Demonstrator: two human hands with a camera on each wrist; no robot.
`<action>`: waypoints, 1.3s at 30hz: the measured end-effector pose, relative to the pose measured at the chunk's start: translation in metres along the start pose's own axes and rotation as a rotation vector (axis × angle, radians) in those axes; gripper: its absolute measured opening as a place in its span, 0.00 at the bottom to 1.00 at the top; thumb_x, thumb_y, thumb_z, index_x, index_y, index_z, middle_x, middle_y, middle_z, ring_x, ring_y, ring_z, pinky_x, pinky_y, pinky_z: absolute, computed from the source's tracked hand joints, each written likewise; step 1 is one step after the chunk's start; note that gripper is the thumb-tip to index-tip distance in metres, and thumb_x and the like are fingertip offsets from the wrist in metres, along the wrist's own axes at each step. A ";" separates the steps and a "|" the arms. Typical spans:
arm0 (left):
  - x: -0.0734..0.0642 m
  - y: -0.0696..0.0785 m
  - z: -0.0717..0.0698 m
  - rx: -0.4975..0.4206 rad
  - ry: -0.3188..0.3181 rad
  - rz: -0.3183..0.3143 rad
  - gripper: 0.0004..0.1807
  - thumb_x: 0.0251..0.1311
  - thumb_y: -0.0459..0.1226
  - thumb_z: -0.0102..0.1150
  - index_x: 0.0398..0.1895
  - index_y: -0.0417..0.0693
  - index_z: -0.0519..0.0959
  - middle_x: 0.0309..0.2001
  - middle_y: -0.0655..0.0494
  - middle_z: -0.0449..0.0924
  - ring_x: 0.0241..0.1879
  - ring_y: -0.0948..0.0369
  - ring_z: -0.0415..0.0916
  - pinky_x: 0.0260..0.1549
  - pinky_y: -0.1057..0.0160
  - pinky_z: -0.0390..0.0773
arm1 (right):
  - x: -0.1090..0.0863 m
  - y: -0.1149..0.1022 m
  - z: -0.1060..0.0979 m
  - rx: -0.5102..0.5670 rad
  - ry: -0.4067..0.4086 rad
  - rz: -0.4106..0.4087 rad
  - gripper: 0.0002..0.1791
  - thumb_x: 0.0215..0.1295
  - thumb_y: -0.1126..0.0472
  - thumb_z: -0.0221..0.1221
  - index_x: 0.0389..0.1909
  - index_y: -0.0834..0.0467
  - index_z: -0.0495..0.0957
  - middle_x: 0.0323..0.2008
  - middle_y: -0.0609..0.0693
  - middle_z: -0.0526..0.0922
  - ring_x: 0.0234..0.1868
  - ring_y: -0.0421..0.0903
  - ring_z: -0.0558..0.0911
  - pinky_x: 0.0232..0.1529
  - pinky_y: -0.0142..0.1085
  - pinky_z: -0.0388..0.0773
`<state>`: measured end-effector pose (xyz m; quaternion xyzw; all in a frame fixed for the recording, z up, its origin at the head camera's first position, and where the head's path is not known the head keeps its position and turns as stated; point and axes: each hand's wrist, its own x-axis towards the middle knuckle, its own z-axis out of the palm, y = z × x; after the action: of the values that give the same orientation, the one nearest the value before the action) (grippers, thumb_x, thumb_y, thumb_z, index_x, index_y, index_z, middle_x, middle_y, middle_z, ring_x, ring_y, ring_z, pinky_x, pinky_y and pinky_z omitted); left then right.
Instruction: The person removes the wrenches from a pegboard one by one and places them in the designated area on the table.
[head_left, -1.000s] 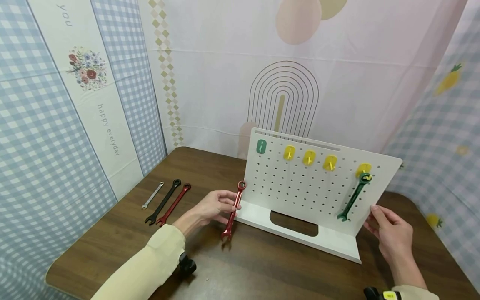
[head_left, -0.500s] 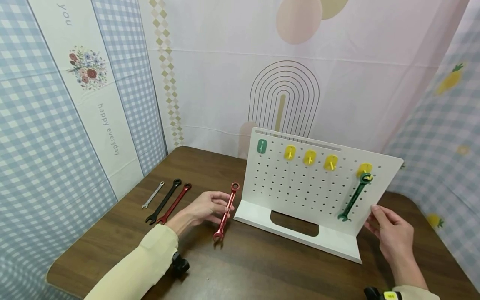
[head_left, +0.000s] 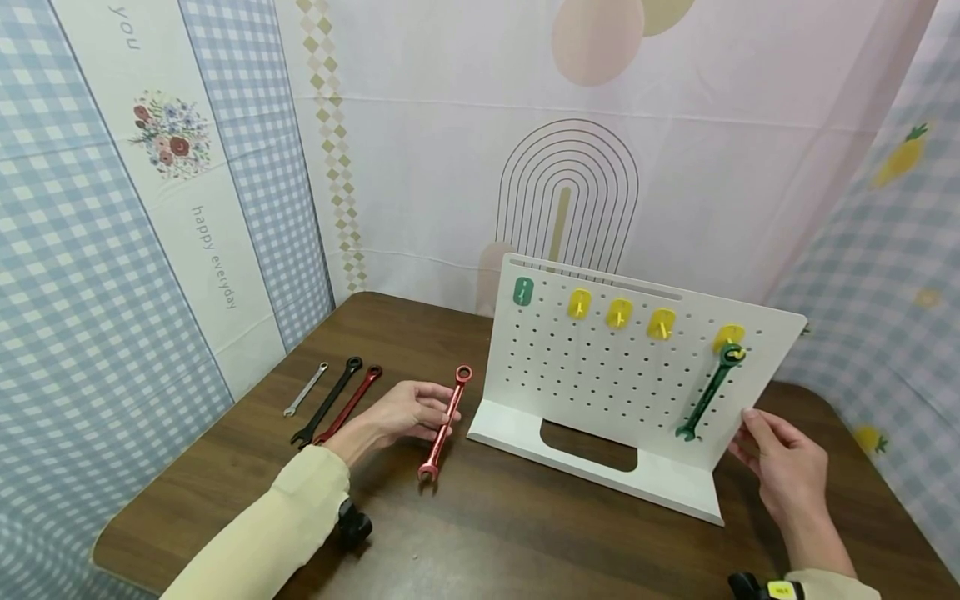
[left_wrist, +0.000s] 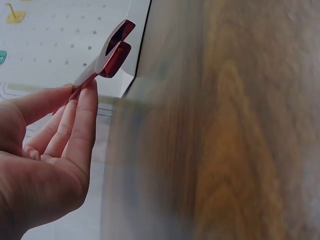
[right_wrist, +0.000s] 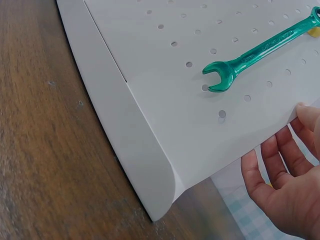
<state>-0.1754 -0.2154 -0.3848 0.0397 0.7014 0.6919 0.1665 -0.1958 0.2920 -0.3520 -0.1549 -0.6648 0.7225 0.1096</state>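
Observation:
My left hand point(head_left: 405, 412) pinches a shiny red combination wrench point(head_left: 446, 429) by its shank, ring end up and open end down, left of the pegboard. The left wrist view shows thumb and fingertips on the shank, with the wrench's open end point(left_wrist: 114, 52) pointing outward. A white pegboard stand point(head_left: 585, 367) stands on the table. At its right edge my right hand point(head_left: 787, 462) grips the board, thumb on the front and fingers behind. A green wrench point(head_left: 708, 396) hangs from the rightmost yellow hook point(head_left: 727, 337); its open jaw shows in the right wrist view.
A small silver wrench point(head_left: 306, 390), a black wrench point(head_left: 327, 403) and a darker red wrench point(head_left: 351, 402) lie on the table's left side. Several more hooks line the board's top, a green one point(head_left: 523, 291) at the left. Patterned curtains surround the wooden table point(head_left: 525, 542).
My left hand has moved left with the red wrench, away from the pegboard's left edge. The right hand stays at the board's right edge.

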 end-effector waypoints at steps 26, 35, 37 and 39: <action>-0.007 -0.005 -0.022 0.014 0.034 -0.061 0.24 0.59 0.26 0.58 0.60 0.37 0.71 0.48 0.38 0.81 0.39 0.51 0.84 0.37 0.53 0.84 | 0.002 0.001 0.000 -0.004 0.001 0.003 0.26 0.49 0.47 0.68 0.49 0.54 0.83 0.35 0.42 0.81 0.33 0.39 0.80 0.29 0.34 0.83; -0.010 -0.007 -0.034 0.055 0.058 -0.061 0.24 0.60 0.30 0.59 0.60 0.38 0.71 0.46 0.41 0.83 0.41 0.51 0.83 0.36 0.55 0.84 | 0.002 0.001 0.000 -0.017 0.010 0.006 0.26 0.49 0.46 0.68 0.49 0.53 0.82 0.35 0.41 0.81 0.33 0.39 0.80 0.29 0.33 0.83; -0.011 -0.007 -0.037 0.060 0.066 -0.061 0.24 0.60 0.30 0.59 0.60 0.37 0.71 0.46 0.41 0.83 0.41 0.50 0.83 0.37 0.55 0.84 | 0.002 0.001 0.001 -0.017 0.010 0.007 0.26 0.49 0.47 0.68 0.49 0.54 0.82 0.34 0.41 0.81 0.33 0.39 0.80 0.29 0.34 0.83; -0.013 -0.008 -0.039 0.054 0.073 -0.065 0.23 0.60 0.30 0.59 0.60 0.37 0.71 0.47 0.41 0.82 0.41 0.50 0.83 0.37 0.54 0.83 | 0.002 0.001 0.001 -0.015 0.010 0.003 0.26 0.50 0.47 0.68 0.49 0.54 0.82 0.34 0.41 0.81 0.33 0.39 0.79 0.29 0.34 0.83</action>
<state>-0.1733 -0.2566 -0.3904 -0.0040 0.7265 0.6678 0.1619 -0.1979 0.2916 -0.3530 -0.1603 -0.6695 0.7169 0.1106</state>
